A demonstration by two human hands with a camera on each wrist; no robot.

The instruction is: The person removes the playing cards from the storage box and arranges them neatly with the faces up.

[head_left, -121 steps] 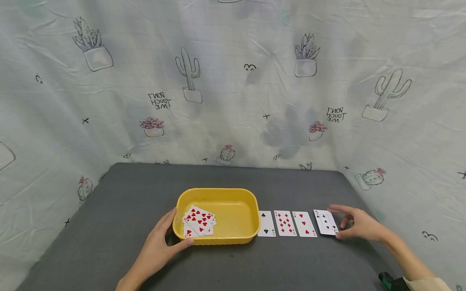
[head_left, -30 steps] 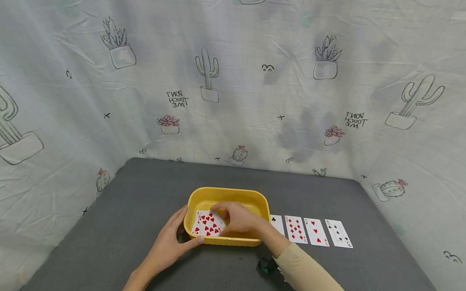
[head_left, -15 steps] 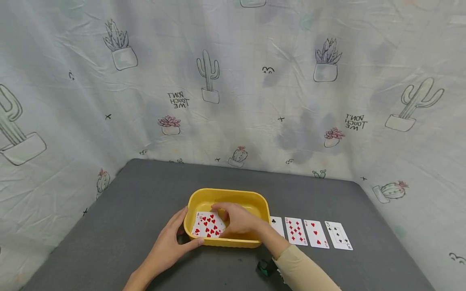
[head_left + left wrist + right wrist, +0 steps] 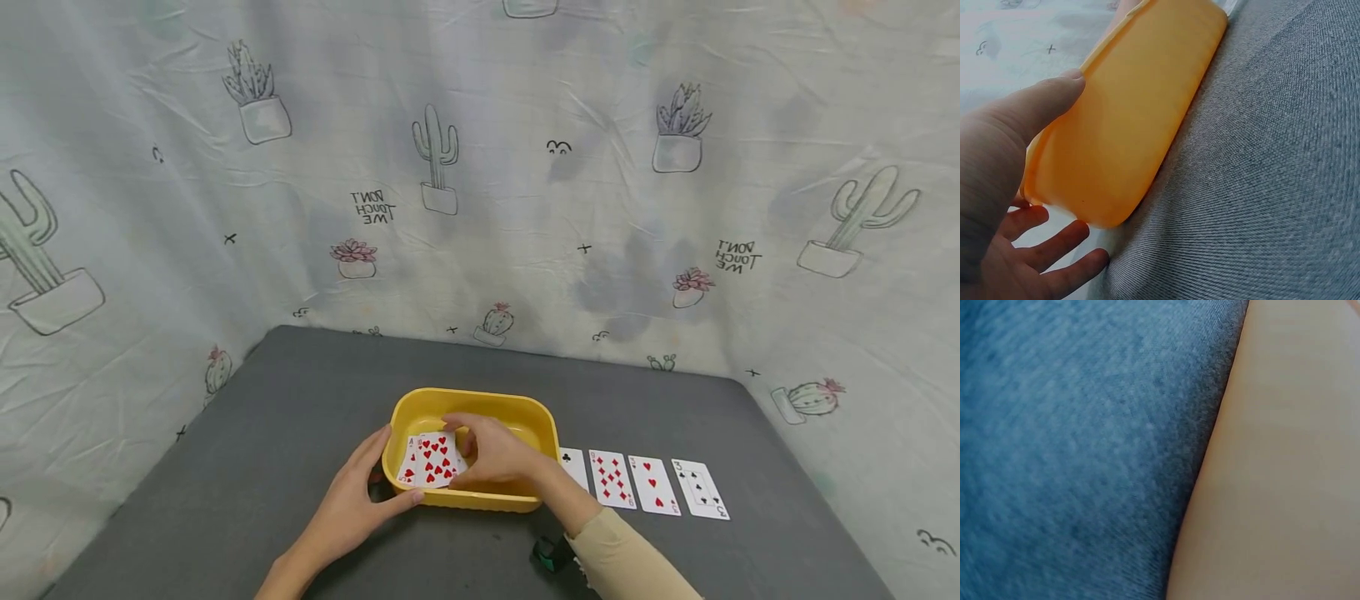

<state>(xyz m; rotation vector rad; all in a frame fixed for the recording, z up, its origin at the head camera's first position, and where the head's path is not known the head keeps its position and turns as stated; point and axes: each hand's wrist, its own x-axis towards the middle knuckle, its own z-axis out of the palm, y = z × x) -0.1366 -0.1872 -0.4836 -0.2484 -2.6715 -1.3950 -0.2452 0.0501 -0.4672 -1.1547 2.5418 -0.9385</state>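
Observation:
My left hand (image 4: pixel 348 504) grips the left end of a yellow tray (image 4: pixel 517 425), its thumb on the near rim. In the left wrist view the thumb lies along the tray's wall (image 4: pixel 1129 112) and the other fingers bend around the corner. Inside the tray my right hand (image 4: pixel 498 458) pinches a hearts playing card (image 4: pixel 435 462) by its right side, thumb at the near edge and index finger at the far edge. Other cards lie partly hidden beneath it. The right wrist view shows only grey cloth (image 4: pixel 1072 450) and a blurred yellowish surface (image 4: pixel 1279 462), no fingers.
Right of the tray lies a face-up row: a clubs card (image 4: pixel 573 467) partly covered by the tray and arm, a diamonds card (image 4: pixel 612 479), a hearts card (image 4: pixel 655 486) and a black-suit card (image 4: pixel 701 489). A patterned curtain (image 4: pixel 510 183) stands behind the grey table (image 4: pixel 337 375).
My right hand has gone from the black-suit card at the far right into the tray. The top hearts card has turned slightly straighter in the last half second. My left hand stays on the tray.

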